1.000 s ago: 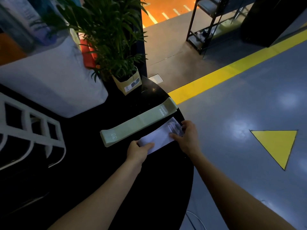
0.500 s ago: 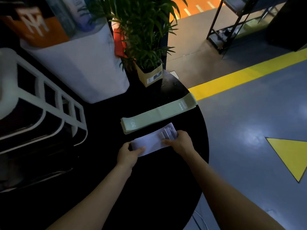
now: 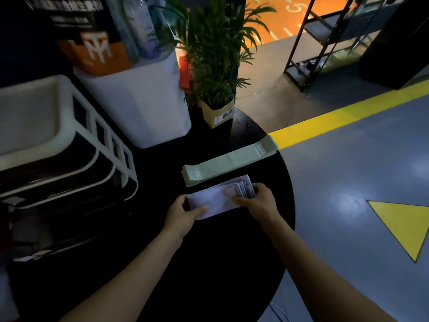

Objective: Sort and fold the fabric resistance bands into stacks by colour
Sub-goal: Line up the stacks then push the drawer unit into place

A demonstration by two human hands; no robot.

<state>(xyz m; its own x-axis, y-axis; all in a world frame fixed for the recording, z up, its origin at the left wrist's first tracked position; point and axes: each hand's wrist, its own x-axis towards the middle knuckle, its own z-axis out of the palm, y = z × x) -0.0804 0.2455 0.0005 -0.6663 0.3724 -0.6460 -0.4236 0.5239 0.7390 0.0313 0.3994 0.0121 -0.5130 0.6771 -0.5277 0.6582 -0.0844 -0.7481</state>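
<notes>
Both hands on the pale lilac bands [image 3: 216, 201] at the right part of the black round bench [image 3: 209, 263]. Left hand [image 3: 183, 216] grip pinches the stack's near-left end; right hand [image 3: 257, 203] grip curls over the fanned right end. Green bands [image 3: 229, 160] stacked just behind, apart. Potted plant [image 3: 217, 112], white bin [image 3: 144, 108] and white rack [image 3: 69, 140] crowd the bench's far and left sides.

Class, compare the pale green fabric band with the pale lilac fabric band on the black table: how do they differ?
The pale green fabric band lies untouched; the pale lilac fabric band is gripped at its ends by the left hand and right hand. The green one lies long and flat; the lilac one bunches into folds at its right end. Both rest on the black table.
</notes>
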